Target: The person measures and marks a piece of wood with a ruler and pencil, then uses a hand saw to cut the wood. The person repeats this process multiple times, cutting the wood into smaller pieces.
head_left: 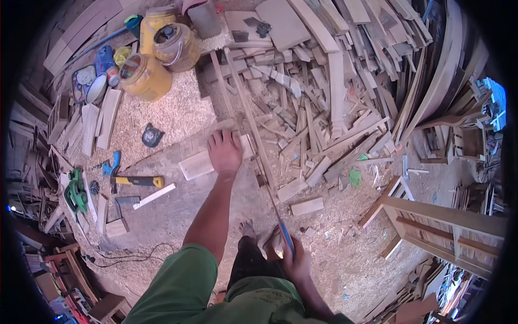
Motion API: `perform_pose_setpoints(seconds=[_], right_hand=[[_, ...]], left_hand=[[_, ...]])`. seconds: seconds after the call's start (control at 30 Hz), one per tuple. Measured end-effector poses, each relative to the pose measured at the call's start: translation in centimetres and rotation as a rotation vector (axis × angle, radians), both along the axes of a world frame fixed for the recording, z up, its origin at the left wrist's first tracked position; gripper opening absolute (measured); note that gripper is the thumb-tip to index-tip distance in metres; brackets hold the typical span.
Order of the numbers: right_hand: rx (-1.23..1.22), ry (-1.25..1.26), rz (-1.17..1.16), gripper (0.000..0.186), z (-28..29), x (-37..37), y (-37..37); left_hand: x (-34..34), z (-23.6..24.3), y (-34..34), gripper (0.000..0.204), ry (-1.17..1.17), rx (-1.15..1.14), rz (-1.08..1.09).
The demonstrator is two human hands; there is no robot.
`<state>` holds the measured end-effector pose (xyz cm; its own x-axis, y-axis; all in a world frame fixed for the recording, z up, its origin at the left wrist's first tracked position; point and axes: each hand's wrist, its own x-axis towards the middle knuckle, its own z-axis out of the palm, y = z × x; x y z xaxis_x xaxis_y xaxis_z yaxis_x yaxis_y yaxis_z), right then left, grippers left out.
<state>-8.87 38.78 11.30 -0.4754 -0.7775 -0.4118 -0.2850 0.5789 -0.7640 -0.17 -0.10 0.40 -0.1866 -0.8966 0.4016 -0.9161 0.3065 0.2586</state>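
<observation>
My left hand [225, 153] lies flat on a short pale wooden board [197, 165], fingers stretched out across it. The board rests on the low work surface [172, 201], its right end near that surface's right edge. Off that edge, lower down, my right hand [297, 263] is closed round a handsaw [286, 236] with blue on it. The saw appears nearly edge-on, a thin line running up and away toward the board's right end. Whether its teeth touch the wood I cannot tell. My fingers hide the grip.
A yellow-and-black hammer [139, 181], a try square [127, 201] and a green power planer [76, 192] lie left. Yellow buckets [145, 81] stand on sawdust beyond. Wood offcuts [302, 108] heap at the right; a wooden frame [442, 216] stands far right.
</observation>
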Motion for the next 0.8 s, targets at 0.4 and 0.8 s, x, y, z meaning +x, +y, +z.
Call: perform_pose_setpoints(seconds=[0.4, 0.8], right_hand=[[-0.087, 0.112, 0.054, 0.039, 0.6, -0.8, -16.6], [-0.144, 0.174, 0.075, 0.037, 0.7, -1.7, -20.5]], left_hand=[[0.0, 0.5, -0.1, 0.026, 0.012, 0.042, 0.005], [-0.4, 0.8, -0.4, 0.03, 0.038, 0.051, -0.002]])
